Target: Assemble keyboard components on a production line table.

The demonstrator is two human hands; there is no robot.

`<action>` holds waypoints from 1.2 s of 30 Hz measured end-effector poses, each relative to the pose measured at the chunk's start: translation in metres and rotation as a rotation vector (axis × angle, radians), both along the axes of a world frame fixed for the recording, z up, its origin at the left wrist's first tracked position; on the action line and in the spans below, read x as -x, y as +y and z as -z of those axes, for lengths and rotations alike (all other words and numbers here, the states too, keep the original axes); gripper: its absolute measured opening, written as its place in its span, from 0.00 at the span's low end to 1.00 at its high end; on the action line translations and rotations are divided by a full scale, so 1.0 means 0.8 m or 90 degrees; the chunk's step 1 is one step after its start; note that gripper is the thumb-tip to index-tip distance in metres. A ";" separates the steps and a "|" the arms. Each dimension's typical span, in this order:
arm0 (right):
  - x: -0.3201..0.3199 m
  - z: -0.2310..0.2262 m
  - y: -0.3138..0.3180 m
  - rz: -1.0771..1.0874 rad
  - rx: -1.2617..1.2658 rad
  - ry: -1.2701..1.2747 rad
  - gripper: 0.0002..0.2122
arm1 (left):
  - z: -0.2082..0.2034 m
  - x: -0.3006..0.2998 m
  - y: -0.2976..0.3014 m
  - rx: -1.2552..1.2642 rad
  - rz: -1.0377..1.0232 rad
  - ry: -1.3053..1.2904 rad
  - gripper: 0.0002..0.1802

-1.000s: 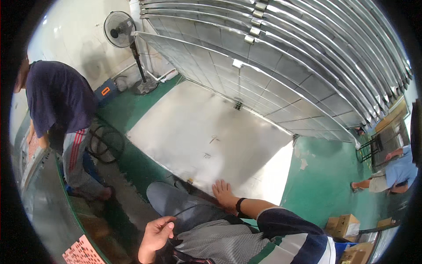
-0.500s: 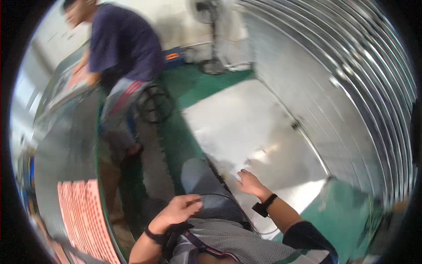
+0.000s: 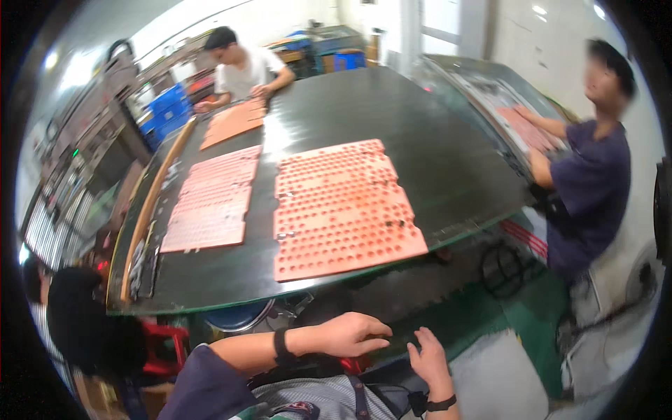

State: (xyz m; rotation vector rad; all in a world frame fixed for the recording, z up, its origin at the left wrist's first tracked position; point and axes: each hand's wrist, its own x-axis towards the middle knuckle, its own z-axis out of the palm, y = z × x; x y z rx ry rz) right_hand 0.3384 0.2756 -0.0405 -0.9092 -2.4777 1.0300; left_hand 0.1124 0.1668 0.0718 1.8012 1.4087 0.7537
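Observation:
My left hand (image 3: 353,334) is held in front of my body, fingers loosely stretched and nothing in it. To its right, my right hand (image 3: 428,358) is raised with fingers apart and likewise holds nothing. Both are short of the near edge of a dark table (image 3: 448,175), touching nothing. Nearest to them on the table lies a large salmon-pink board (image 3: 336,210) covered in rows of round holes, with a few small dark pieces on it. Left of it rests a second pink holed board (image 3: 213,199).
A person in white (image 3: 248,70) handles a third pink board (image 3: 234,124) at the far left. Another person in dark blue (image 3: 591,168) works at a side bench (image 3: 483,98) on the right. A red stool (image 3: 166,346) and blue crates (image 3: 168,105) stand left; a pale sheet (image 3: 500,374) lies right.
My view has swung left, from the pale sheet on the floor to the dark table with its pink boards. My hands have come closer together, both still holding nothing.

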 end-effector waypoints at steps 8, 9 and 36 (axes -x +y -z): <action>0.123 -0.097 0.037 -0.301 -0.075 0.269 0.07 | -0.051 0.053 -0.110 -0.162 -0.504 0.153 0.07; 0.146 -0.115 0.035 -0.330 -0.082 0.325 0.06 | -0.050 0.062 -0.126 -0.133 -0.566 0.162 0.07; 0.337 -0.077 -0.013 -0.279 -0.540 -0.102 0.20 | 0.072 0.356 -0.456 -0.275 -0.998 0.129 0.09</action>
